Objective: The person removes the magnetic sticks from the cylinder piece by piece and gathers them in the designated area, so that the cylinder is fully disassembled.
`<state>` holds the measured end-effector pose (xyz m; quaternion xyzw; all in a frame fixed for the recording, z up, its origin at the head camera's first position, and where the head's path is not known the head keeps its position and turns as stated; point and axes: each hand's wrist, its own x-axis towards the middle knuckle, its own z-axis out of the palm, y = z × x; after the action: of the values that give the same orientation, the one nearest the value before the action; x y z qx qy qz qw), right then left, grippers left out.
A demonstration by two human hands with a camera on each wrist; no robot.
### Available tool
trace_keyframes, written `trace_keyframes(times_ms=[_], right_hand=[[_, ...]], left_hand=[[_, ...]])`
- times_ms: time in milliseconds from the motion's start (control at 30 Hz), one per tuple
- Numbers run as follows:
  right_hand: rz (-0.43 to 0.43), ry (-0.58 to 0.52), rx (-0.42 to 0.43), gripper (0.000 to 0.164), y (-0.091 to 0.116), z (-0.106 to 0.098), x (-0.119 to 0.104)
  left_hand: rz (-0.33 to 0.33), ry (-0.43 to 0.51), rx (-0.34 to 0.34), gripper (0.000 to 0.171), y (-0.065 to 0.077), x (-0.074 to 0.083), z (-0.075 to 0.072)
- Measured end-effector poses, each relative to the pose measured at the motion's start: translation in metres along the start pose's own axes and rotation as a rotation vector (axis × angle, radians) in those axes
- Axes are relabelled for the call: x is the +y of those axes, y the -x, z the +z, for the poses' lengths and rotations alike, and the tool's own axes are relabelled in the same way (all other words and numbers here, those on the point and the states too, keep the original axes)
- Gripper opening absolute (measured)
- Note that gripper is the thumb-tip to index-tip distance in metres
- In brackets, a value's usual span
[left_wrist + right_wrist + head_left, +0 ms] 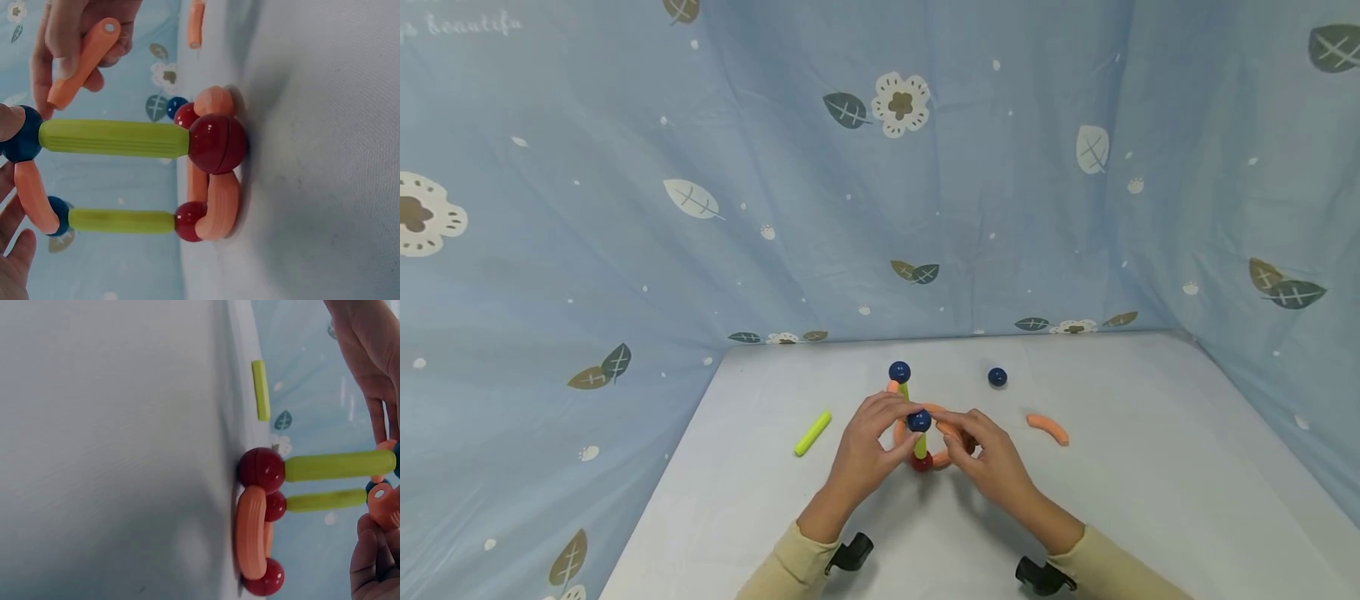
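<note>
A small frame of magnetic-looking balls and rods stands on the table. Its base is a ring of red balls (pixel 219 144) and curved orange rods (pixel 252 532). Two green rods (pixel 115 139) rise from it, each topped by a blue ball, and a curved orange rod (pixel 36 199) links these. My left hand (pixel 861 450) pinches the nearer blue ball (pixel 919 421) between thumb and fingers. Just to the right of that ball, my right hand (pixel 992 458) holds another curved orange rod (pixel 86 62) by its middle, apart from the ball in the left wrist view.
A loose green rod (pixel 812 433) lies left of the frame. To the right are a loose blue ball (pixel 997 377), farther back, and a curved orange rod (pixel 1048 429). A blue patterned cloth (pixel 820 250) hangs behind the white table (pixel 1150 467) and along its sides.
</note>
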<state>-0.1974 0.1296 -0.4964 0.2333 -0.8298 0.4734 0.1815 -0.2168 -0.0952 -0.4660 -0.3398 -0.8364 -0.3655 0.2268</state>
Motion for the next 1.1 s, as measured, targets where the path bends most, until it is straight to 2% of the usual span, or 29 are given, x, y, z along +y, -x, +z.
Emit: trace_keyframes(times_ms=[167,267,367,567,833,1100], right_hand=[[0.11,0.011,-0.051,0.036,0.007,-0.009,0.007],[0.204,0.026,-0.087,0.038,0.011,-0.019,0.013],[0.257,0.04,-0.101,0.042,0.015,-0.03,0.021],[0.26,0.111,-0.082,0.045,0.023,-0.058,0.037],[0.265,0.266,-0.049,0.035,0.031,-0.089,0.06],[0.268,0.384,-0.032,0.028,0.036,-0.119,0.081]], left_hand=[[-0.017,-0.005,-0.01,0.036,-0.001,0.001,0.0],[-0.043,-0.006,-0.024,0.035,-0.001,0.002,-0.001],[-0.068,-0.003,-0.035,0.034,-0.001,0.001,-0.001],[-0.065,0.002,-0.025,0.034,-0.001,0.001,-0.002],[-0.051,0.002,-0.018,0.035,-0.001,0.0,-0.002],[-0.083,0.004,-0.042,0.035,-0.001,0.002,-0.002]])
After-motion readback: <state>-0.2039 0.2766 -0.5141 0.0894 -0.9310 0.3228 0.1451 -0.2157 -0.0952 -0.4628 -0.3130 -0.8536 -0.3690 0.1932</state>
